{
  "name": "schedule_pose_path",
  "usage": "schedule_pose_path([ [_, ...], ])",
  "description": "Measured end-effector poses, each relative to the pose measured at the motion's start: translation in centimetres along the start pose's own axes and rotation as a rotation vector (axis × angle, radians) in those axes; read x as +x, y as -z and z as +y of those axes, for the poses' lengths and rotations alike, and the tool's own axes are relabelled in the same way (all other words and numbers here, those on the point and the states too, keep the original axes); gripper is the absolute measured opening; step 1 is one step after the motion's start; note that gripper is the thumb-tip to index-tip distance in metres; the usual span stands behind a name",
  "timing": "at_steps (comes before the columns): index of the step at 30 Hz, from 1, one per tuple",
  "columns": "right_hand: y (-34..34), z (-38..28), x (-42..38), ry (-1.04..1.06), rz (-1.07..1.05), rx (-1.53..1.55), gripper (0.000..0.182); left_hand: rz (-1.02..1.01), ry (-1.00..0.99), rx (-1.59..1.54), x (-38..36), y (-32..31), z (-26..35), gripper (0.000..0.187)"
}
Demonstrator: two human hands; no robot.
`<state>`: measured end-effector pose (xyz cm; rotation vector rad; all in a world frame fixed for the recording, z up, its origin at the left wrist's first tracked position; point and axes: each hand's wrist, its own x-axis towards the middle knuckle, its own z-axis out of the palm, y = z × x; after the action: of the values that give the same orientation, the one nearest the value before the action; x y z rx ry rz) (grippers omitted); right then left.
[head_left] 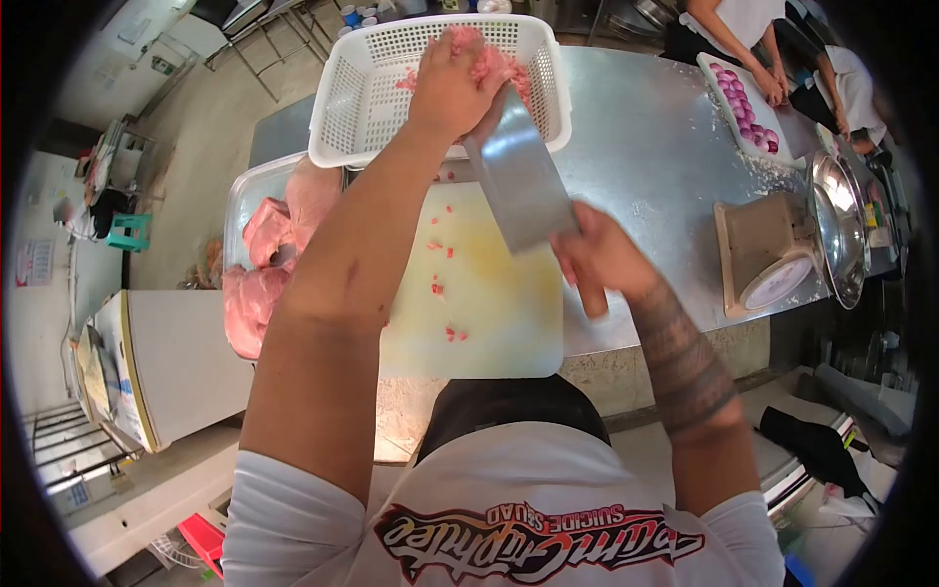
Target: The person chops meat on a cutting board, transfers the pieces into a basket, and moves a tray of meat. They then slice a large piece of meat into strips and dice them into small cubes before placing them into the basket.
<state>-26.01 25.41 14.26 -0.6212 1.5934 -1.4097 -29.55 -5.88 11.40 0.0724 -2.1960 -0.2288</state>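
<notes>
My left hand (455,90) is over the white perforated basket (367,108), closed round diced pink meat (494,67), with more bits beneath it. A wide cleaver (520,181) is in my right hand (599,252), its wooden handle pointing down toward me and the blade's far end at the basket's near rim, by my left fingers. Below the blade lies a white cutting board (469,338) with a few small meat scraps (437,286) on it. Large raw meat pieces (256,303) fill a tray at the left, partly hidden by my left forearm.
A weighing scale (768,249) with a round metal pan (839,230) stands at the right of the steel table (626,127). Behind it is a white tray of peeled red onions (745,112). Other people's arms (729,39) reach in at the upper right.
</notes>
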Motion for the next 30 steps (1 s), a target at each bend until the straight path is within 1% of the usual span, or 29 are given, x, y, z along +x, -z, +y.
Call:
schedule_pose_path([
  [1,0.2,2.3,-2.4,-0.116,0.051,-0.023,0.024,-0.034,-0.022,-0.027,-1.1,-1.0,-1.0,0.052],
  [2,0.4,5.6,-5.2,-0.188,0.116,0.018,0.027,-0.065,-0.042,-0.052,-1.6,-1.7,-1.7,0.048],
  [3,-0.7,5.4,-8.0,-0.244,0.189,0.035,0.031,-0.091,-0.001,-0.118,-2.3,-0.3,-0.8,0.045],
  [4,-1.4,8.1,-10.3,-0.2,0.26,0.104,0.034,-0.116,0.041,-0.18,-3.8,2.3,0.9,0.041],
  [5,-2.0,9.4,-12.0,-0.212,0.328,0.179,0.034,-0.119,0.1,-0.218,-6.4,4.1,2.0,0.04],
  [6,-2.2,10.7,-13.0,-0.245,0.389,0.183,0.033,-0.125,0.156,-0.259,-9.7,5.7,3.0,0.039],
  [8,-1.5,12.4,-13.7,-0.259,0.418,0.122,0.033,-0.292,0.181,-0.23,-16.4,8.2,3.5,0.048],
  [9,-1.3,13.0,-13.9,-0.264,0.432,0.088,0.033,-0.393,0.195,-0.194,-18.1,8.3,3.2,0.053],
  [11,-0.5,13.1,-12.3,-0.263,0.398,0.055,0.031,-0.594,0.24,-0.11,-20.9,8.5,3.1,0.063],
  [14,1.2,12.8,-8.7,-0.277,0.312,-0.011,0.029,-0.881,0.117,-0.227,-21.0,7.5,2.5,0.077],
  [17,2.0,11.6,-5.5,-0.28,0.182,-0.086,0.03,-0.959,-0.006,-0.494,-23.2,9.6,5.1,0.078],
  [18,2.0,11.1,-4.7,-0.279,0.132,-0.111,0.03,-1.019,0.037,-0.558,-23.5,11.2,6.0,0.081],
  [21,1.0,9.5,-3.0,-0.293,-0.029,-0.233,0.032,-0.772,0.209,-0.478,-26.8,15.0,8.8,0.085],
  [24,-0.5,10.6,-2.0,-0.286,-0.177,-0.3,0.038,-0.464,0.609,-0.136,-30.0,15.7,12.6,0.092],
  [27,-3.5,11.7,-2.3,-0.366,-0.318,-0.434,0.043,-0.393,0.73,-0.034,-30.8,14.6,15.5,0.094],
  [28,-5.1,11.2,-3.0,-0.258,-0.346,-0.357,0.042,-0.398,0.715,0.009,-30.6,14.2,16.0,0.097],
  [29,-6.6,12.3,-3.5,-0.209,-0.342,-0.399,0.045,-0.383,0.727,0.039,-30.5,14.0,16.3,0.098],
  [30,-8.3,13.1,-4.2,-0.174,-0.321,-0.391,0.042,-0.368,0.732,0.066,-30.3,13.7,16.4,0.098],
])
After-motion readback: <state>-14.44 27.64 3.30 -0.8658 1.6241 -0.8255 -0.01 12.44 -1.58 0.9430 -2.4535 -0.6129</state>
